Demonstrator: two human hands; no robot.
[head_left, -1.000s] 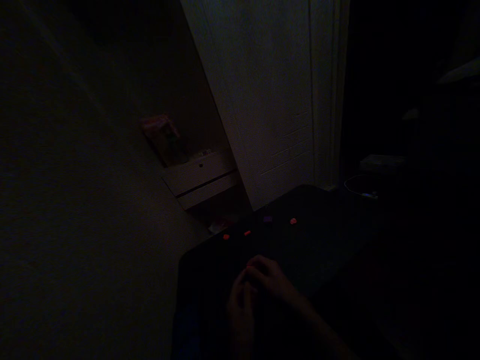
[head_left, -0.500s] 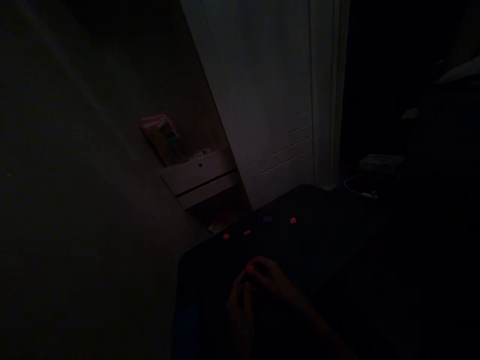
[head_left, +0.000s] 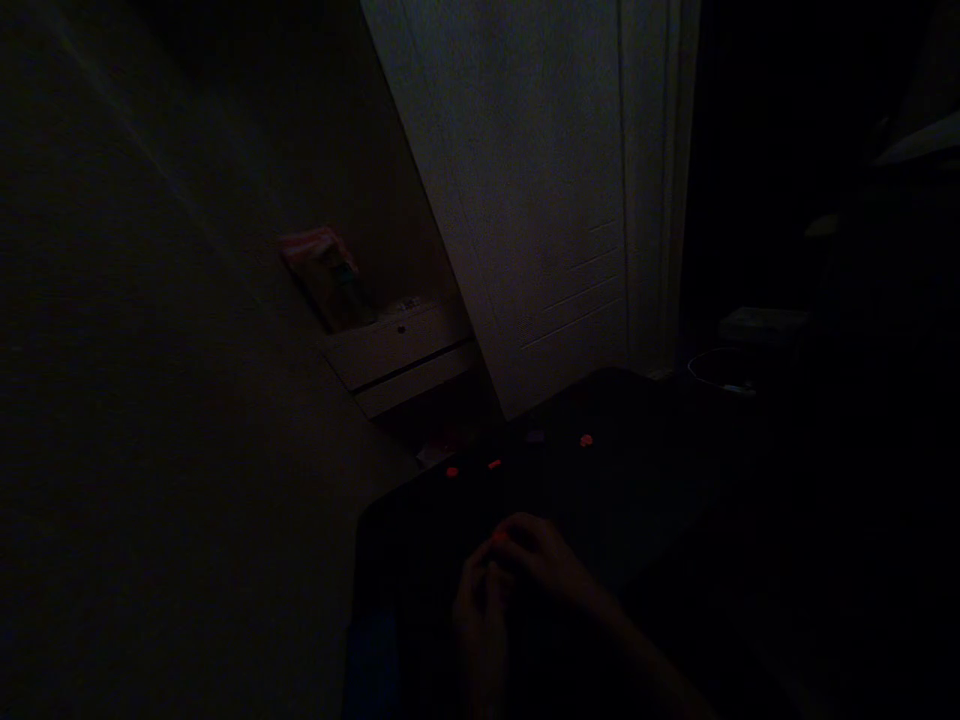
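Note:
The light is very dim, so detail is poor. Over the dark tabletop (head_left: pixel 637 500) my right hand (head_left: pixel 551 560) pinches a small red piece (head_left: pixel 500 536) between thumb and fingers. My left hand (head_left: pixel 478 600) comes up from below, its closed fingertips meeting the same piece. Most of the piece is covered by fingers, and its kind cannot be made out. Beyond the hands lie a round red piece (head_left: pixel 452 471), a short red bar (head_left: pixel 494 464) and a lobed orange-red piece (head_left: pixel 586 440). A dim purple block (head_left: pixel 535 437) lies between the last two.
A pale door (head_left: pixel 547 200) stands behind the table. Left of it, a drawer unit (head_left: pixel 409 345) carries a crumpled striped bag (head_left: pixel 322 270). A blue patch (head_left: pixel 373 660) shows at the lower left. A white cable (head_left: pixel 701 370) lies at the right near a pale box (head_left: pixel 763 322).
The picture has become somewhat darker. Both hands stay at almost the same spot around the red piece, and the pieces on the table have not moved.

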